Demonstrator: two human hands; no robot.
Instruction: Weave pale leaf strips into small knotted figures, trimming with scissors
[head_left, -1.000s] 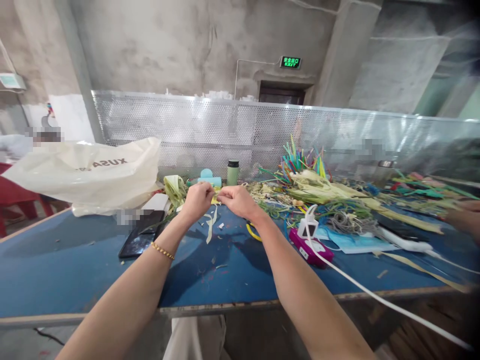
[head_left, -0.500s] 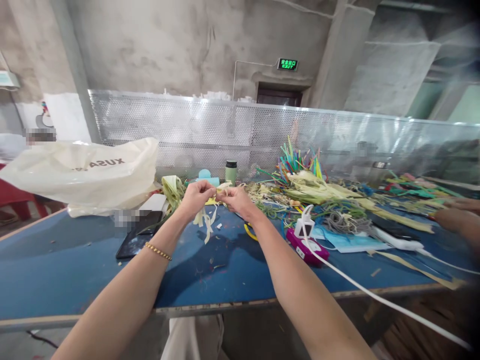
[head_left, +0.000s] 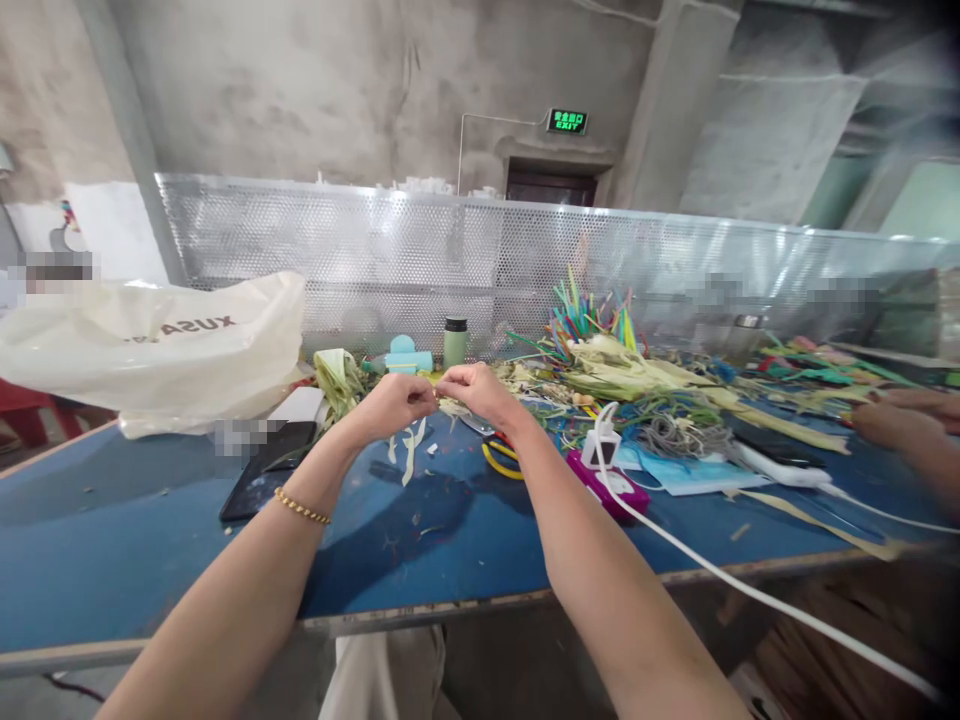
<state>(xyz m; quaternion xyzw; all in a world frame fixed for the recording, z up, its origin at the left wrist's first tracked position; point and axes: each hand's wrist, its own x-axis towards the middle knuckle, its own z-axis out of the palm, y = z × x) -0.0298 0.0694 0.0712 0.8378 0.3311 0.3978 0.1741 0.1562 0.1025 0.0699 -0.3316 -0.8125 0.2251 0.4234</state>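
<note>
My left hand [head_left: 394, 405], a beaded bracelet on its wrist, is closed in a pinch over the blue table. My right hand [head_left: 484, 395] meets it fingertip to fingertip, also pinched. Between them is a pale, husk-like strip, mostly hidden by the fingers. Narrow pale strips [head_left: 409, 455] show below the left hand; whether they hang or lie on the table I cannot tell. Under my right wrist are yellow-looped handles [head_left: 501, 458], perhaps of scissors. Beyond the hands stand a green bottle [head_left: 454, 345] and a light-blue object [head_left: 409, 358].
Left are a big white plastic bag [head_left: 210, 350] and a dark tablet [head_left: 262, 470]. Right lie husks [head_left: 622, 370], coloured stems [head_left: 589, 315], grey cord [head_left: 682, 438], a magenta power strip [head_left: 611, 487] and a white cable [head_left: 697, 565]. Another person's hands [head_left: 892, 420] work at far right.
My hands have drawn closer together, and the pale strip between the fingers shows less. The right hand is turned more over the fingertips. The whole view has shifted slightly.
</note>
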